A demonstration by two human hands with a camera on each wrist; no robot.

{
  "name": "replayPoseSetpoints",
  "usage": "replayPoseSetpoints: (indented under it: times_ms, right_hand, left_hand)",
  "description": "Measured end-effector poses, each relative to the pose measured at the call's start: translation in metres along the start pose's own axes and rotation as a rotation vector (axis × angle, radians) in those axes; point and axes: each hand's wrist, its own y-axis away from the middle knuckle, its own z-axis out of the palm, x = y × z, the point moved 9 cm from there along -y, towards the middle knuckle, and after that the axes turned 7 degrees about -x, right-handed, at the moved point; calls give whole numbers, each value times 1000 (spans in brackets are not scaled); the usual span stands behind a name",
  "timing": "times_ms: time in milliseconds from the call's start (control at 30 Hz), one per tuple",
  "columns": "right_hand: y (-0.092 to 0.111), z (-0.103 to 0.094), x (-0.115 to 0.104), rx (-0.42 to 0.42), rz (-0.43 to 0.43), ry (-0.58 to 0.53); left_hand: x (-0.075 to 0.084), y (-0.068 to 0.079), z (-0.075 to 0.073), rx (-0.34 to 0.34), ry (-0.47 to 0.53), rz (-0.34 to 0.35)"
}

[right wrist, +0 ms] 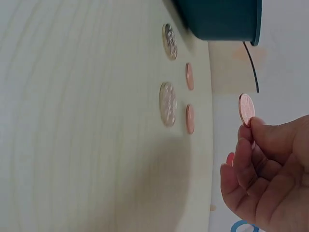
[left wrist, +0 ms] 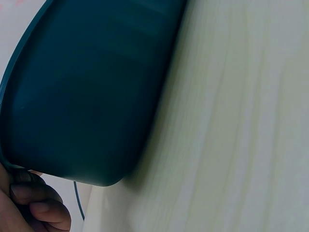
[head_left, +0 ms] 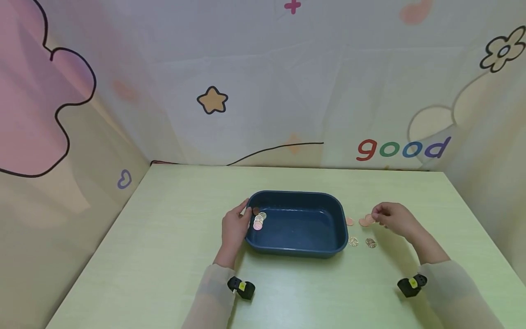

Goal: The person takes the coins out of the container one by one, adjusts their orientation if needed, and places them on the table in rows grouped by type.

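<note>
A dark blue rectangular tub (head_left: 296, 249) stands on the table. My left hand (head_left: 235, 230) holds its left end, thumb at the rim; in the left wrist view the curled fingers (left wrist: 43, 205) show beside the tub's end wall. Several coins (head_left: 257, 225) lie inside the tub near that end. To the right of the tub, my right hand (head_left: 396, 220) pinches a copper-coloured coin (right wrist: 246, 109) between thumb and fingers, raised above the table. Below it lie two copper-coloured coins (right wrist: 190, 119) and two patterned metallic coins (right wrist: 168, 104).
The pale wood-grain table (head_left: 164, 256) reaches back to a printed cloth (head_left: 267, 114), which also hangs at both sides. Small black devices (head_left: 242, 289) are strapped at both wrists. The loose coins lie close to the tub's right end.
</note>
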Motion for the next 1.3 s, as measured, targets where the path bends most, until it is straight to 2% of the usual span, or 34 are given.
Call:
replayPoseSetpoints:
  times_ms: [200,533,833,1300]
  right_hand:
    - [-1,-6,16,13,14,34]
    - [-6,-10,35,20,81,155]
    - [-11,-11,42,13,99,166]
    - [-18,-5,46,-26,146,165]
  left_hand:
    - [0,0,-1,2,5,-3]
    - [1,-1,0,-2,-6,-5]
    - [5,3,-2,9,-5,30]
    - [6,4,-2,5,0,14]
